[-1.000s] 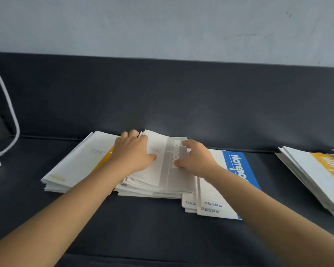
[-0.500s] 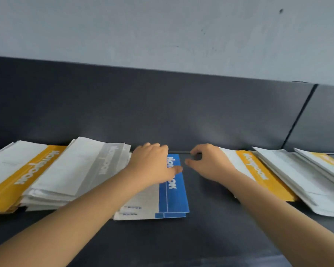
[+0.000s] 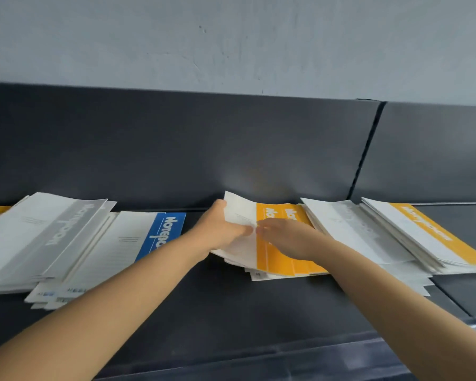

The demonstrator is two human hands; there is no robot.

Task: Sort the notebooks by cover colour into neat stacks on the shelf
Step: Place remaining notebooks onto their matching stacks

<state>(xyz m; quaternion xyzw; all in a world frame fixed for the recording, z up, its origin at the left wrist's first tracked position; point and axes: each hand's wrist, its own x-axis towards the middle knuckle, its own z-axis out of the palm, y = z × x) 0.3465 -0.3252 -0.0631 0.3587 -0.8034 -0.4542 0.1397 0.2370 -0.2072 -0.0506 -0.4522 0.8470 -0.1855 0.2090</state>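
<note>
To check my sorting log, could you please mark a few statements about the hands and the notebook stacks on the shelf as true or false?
1. Both the left hand and the right hand touch the middle yellow-banded stack. True.
2. A grey-banded stack lies left of the blue-banded stack. True.
3. The blue-banded stack lies right of both hands. False: it lies to their left.
4. The right hand holds a notebook in the air. False: it rests flat on the middle yellow-banded stack.

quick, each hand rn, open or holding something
Left hand: grips the left edge of the top yellow notebook.
Right hand: open, resting flat on that notebook.
</note>
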